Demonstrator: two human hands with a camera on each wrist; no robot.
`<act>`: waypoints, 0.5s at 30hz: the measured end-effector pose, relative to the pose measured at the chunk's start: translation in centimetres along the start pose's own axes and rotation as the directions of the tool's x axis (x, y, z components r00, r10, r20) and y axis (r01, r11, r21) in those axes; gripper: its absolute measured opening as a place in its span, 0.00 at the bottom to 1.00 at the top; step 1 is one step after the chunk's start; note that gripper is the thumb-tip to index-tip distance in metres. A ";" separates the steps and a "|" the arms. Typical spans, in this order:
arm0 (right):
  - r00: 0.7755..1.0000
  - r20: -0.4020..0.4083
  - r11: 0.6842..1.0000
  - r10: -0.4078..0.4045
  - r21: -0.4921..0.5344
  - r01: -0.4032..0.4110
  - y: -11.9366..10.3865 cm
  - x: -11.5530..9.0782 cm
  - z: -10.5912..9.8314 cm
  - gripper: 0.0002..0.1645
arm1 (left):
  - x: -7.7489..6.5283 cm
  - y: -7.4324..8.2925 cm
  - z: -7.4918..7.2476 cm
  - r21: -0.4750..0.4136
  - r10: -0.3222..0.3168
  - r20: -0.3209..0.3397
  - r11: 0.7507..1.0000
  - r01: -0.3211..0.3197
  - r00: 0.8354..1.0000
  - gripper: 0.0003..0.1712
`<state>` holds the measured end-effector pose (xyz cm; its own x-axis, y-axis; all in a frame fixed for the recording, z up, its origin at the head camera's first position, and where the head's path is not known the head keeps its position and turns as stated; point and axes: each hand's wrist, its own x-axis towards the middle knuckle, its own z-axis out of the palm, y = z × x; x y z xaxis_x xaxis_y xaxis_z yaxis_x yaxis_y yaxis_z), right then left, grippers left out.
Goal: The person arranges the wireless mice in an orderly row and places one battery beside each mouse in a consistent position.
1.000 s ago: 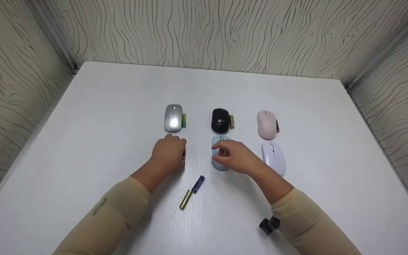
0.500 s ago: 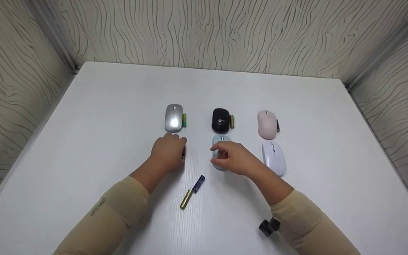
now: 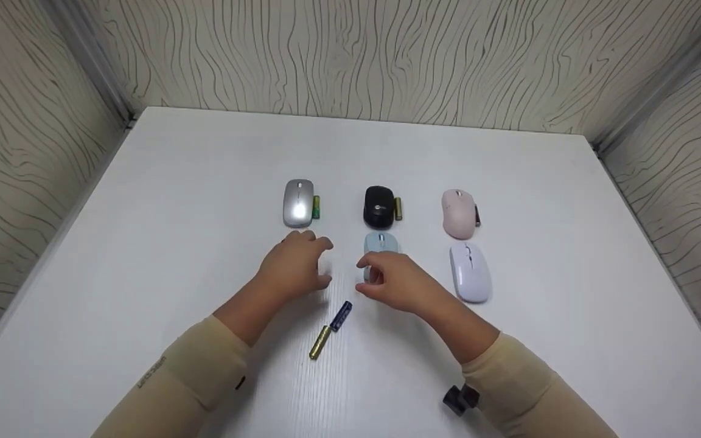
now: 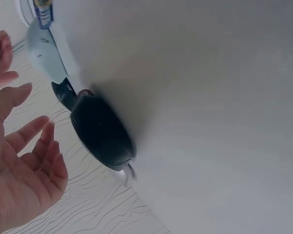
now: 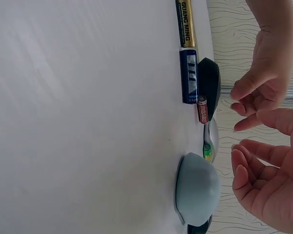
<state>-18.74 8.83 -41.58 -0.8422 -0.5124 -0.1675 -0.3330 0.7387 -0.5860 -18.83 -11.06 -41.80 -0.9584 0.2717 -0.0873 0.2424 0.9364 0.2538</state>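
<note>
My left hand [image 3: 292, 264] is raised over a dark mouse with ribbed sides [image 4: 100, 129], its thumb and fingers apart and holding nothing. The head view hides most of that mouse; a red battery [image 5: 202, 109] lies along its side in the right wrist view. My right hand [image 3: 396, 280] hovers over the near end of the light blue mouse [image 3: 381, 241], fingers loosely bent and nothing between them. Between and below the hands, a dark blue battery [image 3: 341, 316] and a gold battery [image 3: 320, 342] lie end to end.
A silver mouse [image 3: 298, 204], a black mouse [image 3: 379, 207] and a pink mouse [image 3: 459, 214] form the back row. Beside them lie a green battery [image 3: 316, 207], a gold-coloured battery [image 3: 398, 208] and a dark battery [image 3: 477, 216]. A white mouse [image 3: 470, 272] sits at right.
My left hand has let go at the dark mouse's side; its thumb and index finger have opened and it has lifted. My right hand has shifted slightly down and left, uncovering more of the blue mouse.
</note>
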 end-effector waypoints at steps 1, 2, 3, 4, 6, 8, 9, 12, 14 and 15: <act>1.000 0.002 1.000 -0.001 -0.011 0.001 -0.1 -0.1 0.2 0.21 | -0.2 0.1 -0.1 -0.017 0.004 0.002 1.000 -0.004 1.000 0.30; 1.000 0.005 1.000 0.004 -0.022 -0.004 -0.3 -0.2 0.3 0.21 | -0.5 0.2 -0.1 -0.026 0.010 0.002 1.000 -0.009 1.000 0.30; 1.000 0.008 0.999 0.007 -0.032 -0.007 -0.4 -0.2 0.5 0.22 | -0.7 0.2 -0.2 -0.035 0.015 0.001 0.999 -0.015 1.000 0.30; 1.000 0.010 0.999 0.009 -0.046 -0.009 -0.5 -0.3 0.7 0.22 | -0.9 0.2 -0.3 -0.043 0.020 0.002 0.999 -0.020 1.000 0.29; 1.000 0.019 0.997 0.022 -0.078 -0.020 -0.7 -0.4 1.1 0.22 | -1.2 0.3 -0.4 -0.056 0.027 0.001 0.998 -0.027 1.000 0.29; 0.999 0.026 0.994 0.036 -0.107 -0.033 -1.0 -0.5 1.5 0.23 | -1.5 0.2 -0.6 -0.069 0.031 -0.003 0.997 -0.031 1.000 0.29; 0.999 0.027 0.992 0.041 -0.116 -0.038 -1.1 -0.5 1.7 0.23 | -1.6 0.2 -0.7 -0.080 0.030 -0.003 0.996 -0.030 1.000 0.29; 0.998 0.031 0.986 0.060 -0.158 -0.054 -1.3 -0.6 2.3 0.26 | -1.9 0.1 -0.9 -0.108 0.030 -0.008 0.994 -0.031 1.000 0.29; 0.998 0.029 0.980 0.056 -0.193 -0.050 -1.4 -0.6 2.7 0.28 | -2.0 0.0 -1.0 -0.118 0.038 -0.013 0.992 -0.039 0.999 0.29; 0.998 0.029 0.976 0.051 -0.214 -0.044 -1.4 -0.6 3.0 0.29 | -2.0 -0.1 -0.9 -0.119 0.043 -0.015 0.992 -0.044 0.999 0.29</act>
<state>-16.49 6.81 -43.01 -0.8457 -0.4862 -0.2198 -0.3786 0.8370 -0.3950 -17.03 -11.89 -40.73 -0.9493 0.3082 -0.0614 0.2651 0.8903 0.3702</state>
